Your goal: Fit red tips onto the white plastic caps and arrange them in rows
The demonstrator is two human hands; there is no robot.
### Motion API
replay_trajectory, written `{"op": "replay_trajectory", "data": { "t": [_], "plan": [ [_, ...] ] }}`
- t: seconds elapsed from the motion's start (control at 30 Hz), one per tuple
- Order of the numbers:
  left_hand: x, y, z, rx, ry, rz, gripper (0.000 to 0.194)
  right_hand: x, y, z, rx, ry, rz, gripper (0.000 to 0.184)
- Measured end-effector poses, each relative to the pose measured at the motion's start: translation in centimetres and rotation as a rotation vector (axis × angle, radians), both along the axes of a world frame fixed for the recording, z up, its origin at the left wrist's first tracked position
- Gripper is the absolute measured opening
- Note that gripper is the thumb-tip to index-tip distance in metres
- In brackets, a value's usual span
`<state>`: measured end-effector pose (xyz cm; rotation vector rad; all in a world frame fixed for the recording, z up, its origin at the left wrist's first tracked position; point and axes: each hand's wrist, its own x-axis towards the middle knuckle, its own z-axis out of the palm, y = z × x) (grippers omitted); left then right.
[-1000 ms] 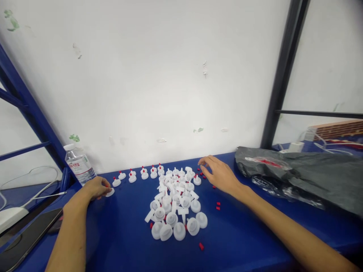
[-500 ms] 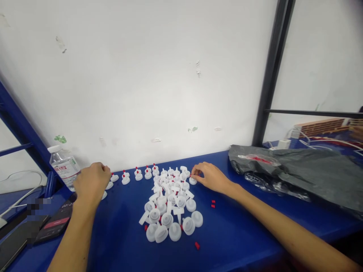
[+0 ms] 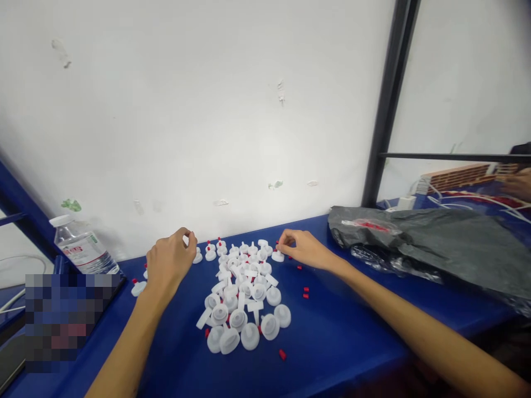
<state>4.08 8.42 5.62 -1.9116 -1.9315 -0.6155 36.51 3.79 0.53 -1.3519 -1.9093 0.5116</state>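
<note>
The counter's (image 3: 340, 337) middle is blocked by white caps (image 3: 247, 289), its right rear edge by a grey bag (image 3: 448, 235); passage is permitted nearer the front edge.

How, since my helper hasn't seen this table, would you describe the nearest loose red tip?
On the blue table, find the heap of white nozzle caps. Off its near end, toward the right, lies a small red tip. Unlike the other red tips, it lies lowest in view, nearest the table's front edge.

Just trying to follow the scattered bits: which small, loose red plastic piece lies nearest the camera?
The small red plastic piece lying alone on the blue tabletop, in front of the heaped white plastic caps; other visible red pieces sit farther back.
</note>
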Motion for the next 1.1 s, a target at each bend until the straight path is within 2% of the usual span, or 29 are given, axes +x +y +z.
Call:
{"op": "replay_trajectory", "data": {
  "t": [0.1,0.27,0.33,0.43,0.5,0.57,0.7,0.83,0.97,1.1],
  "plan": [
    [1.2,-0.6,-0.1,0.032,-0.083,-0.200,0.027,0.2,0.3,0.0,0.010,0.073,-0.065,0.008],
    [4.4,-4.2,0.7,0.027,-0.253,-0.720,0.020,0.6,0.5,0.0,0.054,0.147,-0.098,0.006],
    [5.7,-6.4,1.6,-0.168,-0.331,-0.846,0.017,0.4,0.3,0.2,0.097,0.141,-0.096,0.005],
    [7.2,-9.1,2.7,-0.731,-0.283,-0.998,0.021,0.1,0.0,0.4,0.148,0.122,-0.082,0.009],
    [7.9,-10.1,2.8,-0.956,-0.200,-1.056,0.027,-0.1,-0.1,0.4,0.153,0.110,-0.067,0.010],
    [8.5,-10.6,2.2,-1.032,-0.126,-1.086,0.030,-0.2,-0.2,0.5,0.152,0.100,-0.063,0.010],
    [9.3,-10.9,-0.1,-1.013,-0.014,-1.072,0.034,-0.5,-0.4,0.5,0.152,0.114,-0.070,0.013],
    [10.0,-11.1,-1.9,-0.929,0.031,-1.061,0.020,-0.8,-0.5,0.7,0.200,0.160,-0.053,0.020],
    [10.2,-10.8,-2.3,-0.885,0.028,-1.104,0.010,-0.9,-0.5,0.7,0.266,0.175,-0.065,0.020],
    [9.9,-10.5,-2.4,-0.815,0.051,-1.081,0.016,-0.8,-0.5,0.7,0.308,0.171,-0.052,0.018]
  ]
}}
